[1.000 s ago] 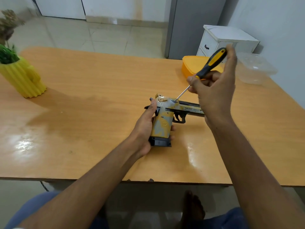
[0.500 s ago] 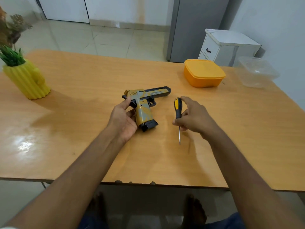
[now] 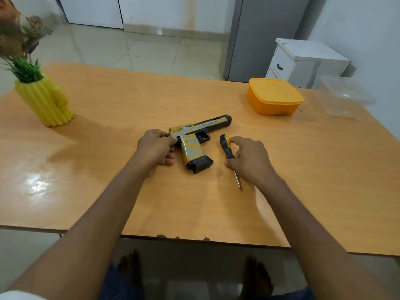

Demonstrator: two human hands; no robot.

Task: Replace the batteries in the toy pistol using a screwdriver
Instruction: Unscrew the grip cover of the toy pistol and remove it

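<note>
A yellow, grey and black toy pistol [image 3: 195, 141] lies flat on the wooden table [image 3: 151, 202], barrel pointing to the far right, grip toward me. My left hand [image 3: 156, 148] rests at the pistol's rear, fingers pinching its back end. A screwdriver [image 3: 228, 153] with a black and yellow handle lies on the table just right of the grip, tip toward me. My right hand [image 3: 249, 158] curls over it, thumb and fingers touching the handle.
An orange lidded box [image 3: 273, 96] and a clear plastic container [image 3: 344, 98] stand at the far right. A yellow ribbed pot with a plant [image 3: 44, 100] stands at the far left. A white drawer cabinet [image 3: 303, 61] stands behind the table.
A second ago my right hand held the screwdriver tip to the raised pistol. Since then the pistol and the screwdriver have come down flat on the table, and both hands stay on them.
</note>
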